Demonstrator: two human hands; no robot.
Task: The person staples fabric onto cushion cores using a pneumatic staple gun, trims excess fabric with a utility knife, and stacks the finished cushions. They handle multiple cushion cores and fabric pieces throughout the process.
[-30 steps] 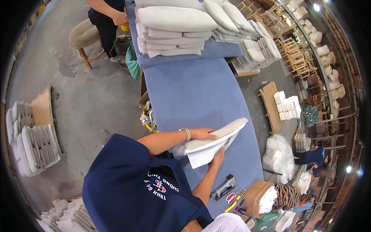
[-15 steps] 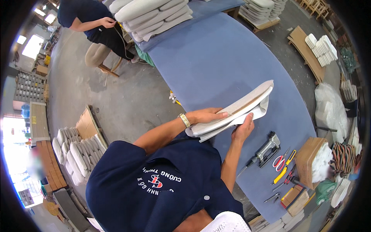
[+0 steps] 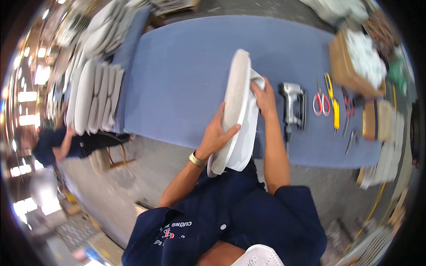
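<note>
A long, light grey fabric-covered cushion (image 3: 235, 95) is held upright-slanted in front of my chest, over the table's near edge. Loose white fabric (image 3: 245, 144) hangs along its right side. My left hand (image 3: 216, 138), with a gold watch at the wrist, is closed on the cushion's lower left side, thumb laid across the front. Higher up, my right hand (image 3: 265, 97) grips the folded fabric edge at the right; some of its fingertips are hidden in the fold. A metal staple gun (image 3: 292, 104) lies on the table to the right of that hand.
The blue-grey table (image 3: 177, 80) carries red-handled scissors (image 3: 321, 105), a yellow utility knife (image 3: 335, 113), pliers (image 3: 347, 106) and a carton of white stuffing (image 3: 344, 66). Stacked grey cushions (image 3: 86, 95) stand at the left end, where another person (image 3: 51, 144) works.
My view has turned rightward, squaring up to the table. The cushion has swung from slanting right to nearly upright. My right hand has moved further up along the fabric edge.
</note>
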